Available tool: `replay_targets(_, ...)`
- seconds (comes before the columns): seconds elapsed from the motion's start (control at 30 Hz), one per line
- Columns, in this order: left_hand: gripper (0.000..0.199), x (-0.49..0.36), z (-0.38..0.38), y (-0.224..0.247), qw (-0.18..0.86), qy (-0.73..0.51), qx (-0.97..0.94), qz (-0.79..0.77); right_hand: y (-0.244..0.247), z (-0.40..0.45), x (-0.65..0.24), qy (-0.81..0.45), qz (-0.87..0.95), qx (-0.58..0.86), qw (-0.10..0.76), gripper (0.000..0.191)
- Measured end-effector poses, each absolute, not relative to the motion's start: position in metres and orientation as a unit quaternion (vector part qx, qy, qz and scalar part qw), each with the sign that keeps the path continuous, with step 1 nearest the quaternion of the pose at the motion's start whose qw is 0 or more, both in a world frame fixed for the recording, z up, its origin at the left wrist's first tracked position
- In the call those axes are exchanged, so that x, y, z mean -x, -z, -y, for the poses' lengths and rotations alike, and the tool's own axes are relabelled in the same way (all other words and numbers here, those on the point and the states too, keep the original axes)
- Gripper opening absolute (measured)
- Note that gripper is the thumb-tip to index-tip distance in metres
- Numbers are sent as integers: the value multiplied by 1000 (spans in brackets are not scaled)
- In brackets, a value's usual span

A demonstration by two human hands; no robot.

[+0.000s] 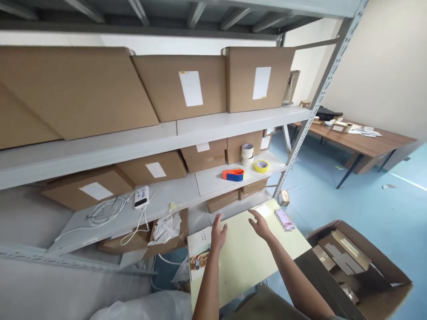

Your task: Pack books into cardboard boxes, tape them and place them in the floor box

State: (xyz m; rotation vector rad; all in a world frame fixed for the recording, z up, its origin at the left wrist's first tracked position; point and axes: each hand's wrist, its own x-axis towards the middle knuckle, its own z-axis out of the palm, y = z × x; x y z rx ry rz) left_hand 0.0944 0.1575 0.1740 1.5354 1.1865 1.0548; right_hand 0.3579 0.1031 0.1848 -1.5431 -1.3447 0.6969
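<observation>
Our L hand [218, 234] & R hand [260, 226] are both empty, fingers loose, above the worktop [245, 253]. Booklet [200, 248] lies on it, left of our L hand; no handling under way AFAWCT.

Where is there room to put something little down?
There's bare tabletop between the left hand and right hand, and a bare shelf stretch between the white device and the orange-and-blue object. It's crowded around the tape rolls and inside the big open carton, where boxes lie.
</observation>
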Motion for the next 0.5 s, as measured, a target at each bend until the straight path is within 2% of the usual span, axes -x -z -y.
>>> replay_targets(0.13,69,-140,-195,-197,446,-412,-629,-486,-205,-155,-398,-277,574,601,483,55)
replay_targets(0.37,68,-188,-236,-237,423,-443,-623,-486,-263,-271,-417,-268,645,535,476,66)
replay_targets(0.43,68,-195,-241,-252,414,-453,-617,-493,-283,-298,-414,-241,677,530,450,68)
replay_targets(0.5,66,-198,-241,-266,401,-455,-620,-498,-298,-318,-407,-210,705,563,377,70)
